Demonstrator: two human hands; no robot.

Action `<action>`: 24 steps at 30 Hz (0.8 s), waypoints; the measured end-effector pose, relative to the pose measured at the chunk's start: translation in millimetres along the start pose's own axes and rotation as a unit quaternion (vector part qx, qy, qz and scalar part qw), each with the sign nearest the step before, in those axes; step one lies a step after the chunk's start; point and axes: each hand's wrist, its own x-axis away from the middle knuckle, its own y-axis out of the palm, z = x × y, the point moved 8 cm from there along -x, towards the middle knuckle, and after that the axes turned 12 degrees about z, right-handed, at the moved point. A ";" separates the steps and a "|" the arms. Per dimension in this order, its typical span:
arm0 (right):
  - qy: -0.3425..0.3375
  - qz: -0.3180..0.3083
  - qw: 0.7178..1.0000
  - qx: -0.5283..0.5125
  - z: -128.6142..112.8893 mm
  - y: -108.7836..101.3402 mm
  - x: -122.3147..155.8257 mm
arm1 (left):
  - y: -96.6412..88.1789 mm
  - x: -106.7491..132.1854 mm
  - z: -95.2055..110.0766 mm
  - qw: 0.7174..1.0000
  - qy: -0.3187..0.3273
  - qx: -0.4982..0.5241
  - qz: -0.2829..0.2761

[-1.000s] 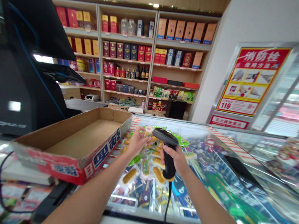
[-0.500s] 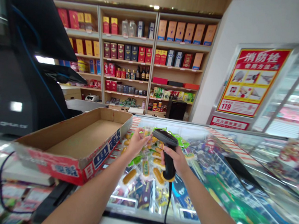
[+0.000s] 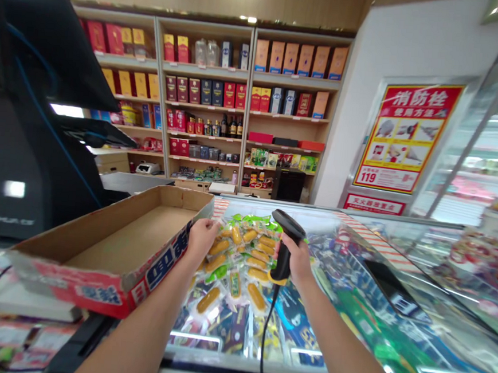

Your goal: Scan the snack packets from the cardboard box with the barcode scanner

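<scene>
My right hand (image 3: pixel 298 261) is closed round the grip of a black barcode scanner (image 3: pixel 287 234), its head pointing left over a heap of clear snack packets (image 3: pixel 238 256) with yellow pieces inside. The packets lie on the glass lid of a chest freezer (image 3: pixel 352 298). My left hand (image 3: pixel 201 237) rests on the left edge of the heap, fingers curled onto a packet, close to the corner of an open cardboard tray (image 3: pixel 115 245). The scanner's black cable (image 3: pixel 266 331) hangs down toward me.
A black checkout terminal (image 3: pixel 30 123) stands at the left behind the cardboard tray. Shelves of boxed goods and bottles (image 3: pixel 221 104) line the back wall. A red and yellow poster (image 3: pixel 406 135) hangs at the right, beside glass fridge doors (image 3: pixel 488 153).
My left hand has dropped from beside the scanner head to the left edge of the heap. The scanner and my right hand have shifted slightly right and away. The camera has tilted a little.
</scene>
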 end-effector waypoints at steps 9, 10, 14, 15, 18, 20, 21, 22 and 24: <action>-0.029 -0.013 0.999 0.033 0.6 1.9 0.7 | -44.3 38.8 57.6 0.944 0.213 -0.246 -0.058; -0.034 -0.014 0.999 0.036 -0.3 2.3 1.5 | -60.4 43.4 62.3 0.931 0.234 -0.276 -0.049; -0.046 -0.015 0.998 0.048 -1.6 3.2 4.4 | -123.6 49.4 46.1 0.879 0.226 -0.417 -0.049; -0.052 -0.018 0.997 0.054 -1.4 3.8 4.8 | -132.1 49.9 34.3 0.869 0.207 -0.441 -0.086; -0.068 -0.023 0.995 0.073 0.5 5.0 5.4 | -140.0 53.0 0.3 0.846 0.150 -0.468 -0.204; -0.070 -0.021 0.994 0.078 2.6 4.9 5.5 | -136.9 51.3 -9.5 0.842 0.137 -0.470 -0.228; -0.069 -0.017 0.994 0.078 3.4 4.7 5.5 | -134.3 48.5 -10.2 0.842 0.138 -0.472 -0.223; -0.068 -0.014 0.995 0.076 3.6 4.4 5.7 | -131.1 45.3 -9.3 0.842 0.142 -0.473 -0.216; -0.069 -0.008 0.995 0.075 2.1 4.6 6.3 | -123.7 39.5 -5.4 0.845 0.153 -0.468 -0.209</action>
